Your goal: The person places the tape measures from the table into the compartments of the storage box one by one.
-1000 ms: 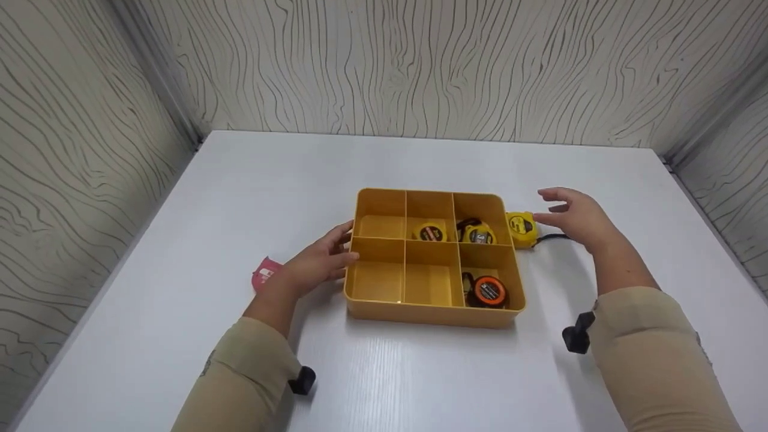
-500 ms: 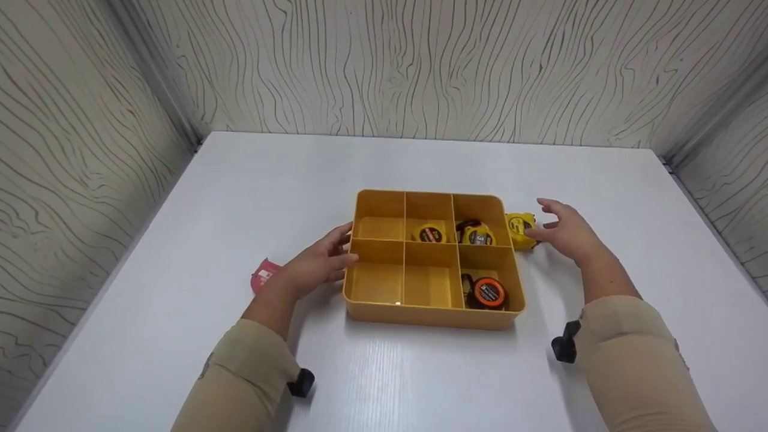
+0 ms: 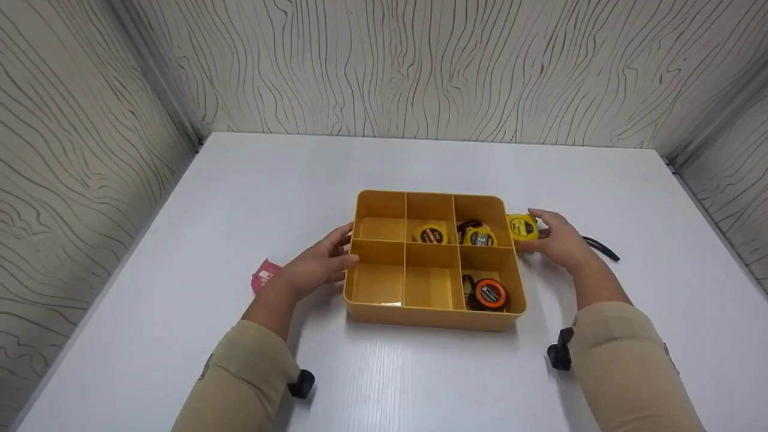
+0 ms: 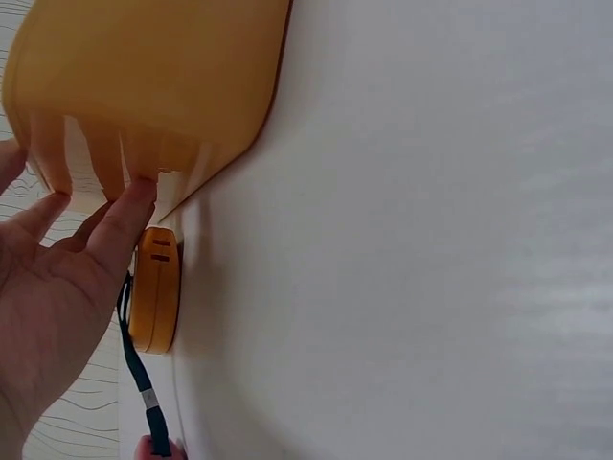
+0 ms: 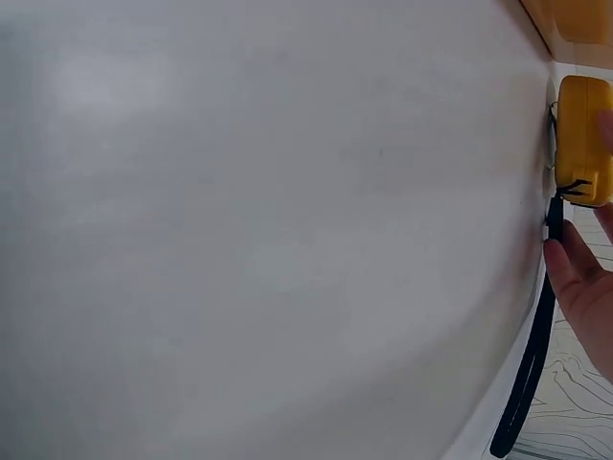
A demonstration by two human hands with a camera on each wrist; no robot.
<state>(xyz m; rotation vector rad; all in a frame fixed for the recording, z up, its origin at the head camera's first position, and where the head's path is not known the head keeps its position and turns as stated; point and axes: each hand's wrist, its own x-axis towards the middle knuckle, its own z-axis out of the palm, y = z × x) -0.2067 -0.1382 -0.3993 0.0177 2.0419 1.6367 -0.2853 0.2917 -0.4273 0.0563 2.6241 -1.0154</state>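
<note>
My left hand (image 3: 318,264) rests against the left side of a yellow six-compartment box (image 3: 432,318), its thumb at the rim. In the left wrist view, its fingers touch the box's outer wall (image 4: 144,57). Below those fingers a yellow-orange case (image 4: 155,292) with a dark strap stands on the table; the hand hides it in the head view. Just right of the box, my right hand (image 3: 558,243) pinches a yellow tape measure (image 3: 522,227) between thumb and fingers. Its black strap (image 5: 527,374) trails past the fingers, away from the box.
Inside the box lie two yellow tape measures (image 3: 431,234), in the back middle and back right compartments, and an orange-faced black tape measure (image 3: 489,294) front right. A pink item with a white label (image 3: 264,276) lies beside the left wrist. Patterned walls (image 3: 384,66) enclose the white table (image 3: 372,384).
My right hand has moved left and nearer, closing on the yellow tape measure beside the box. That tape measure's strap now shows to the right of the hand. The left hand keeps its place.
</note>
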